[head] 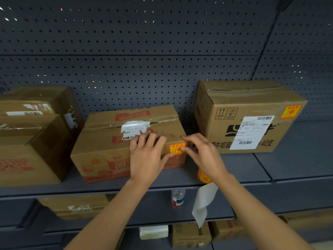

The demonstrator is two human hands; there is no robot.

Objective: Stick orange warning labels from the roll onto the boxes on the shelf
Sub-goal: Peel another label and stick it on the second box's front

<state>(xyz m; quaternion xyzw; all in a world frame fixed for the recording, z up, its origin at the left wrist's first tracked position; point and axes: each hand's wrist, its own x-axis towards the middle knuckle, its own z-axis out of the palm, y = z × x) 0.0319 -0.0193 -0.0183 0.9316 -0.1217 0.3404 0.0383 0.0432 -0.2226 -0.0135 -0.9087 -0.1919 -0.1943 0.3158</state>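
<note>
Orange label [177,148], red print illegible, 3 o'clock end of box [106,150]; pressed by right hand [203,154], left hand [146,159] alongside; grips flat, empty.

You face a dark grey perforated back panel [144,42] across the far side, with pinpoints of light showing through some holes. Your top shelf [297,159], the same grey, runs left to right below it, jointed at the right. A lower shelf [147,210] sits beneath.
</note>
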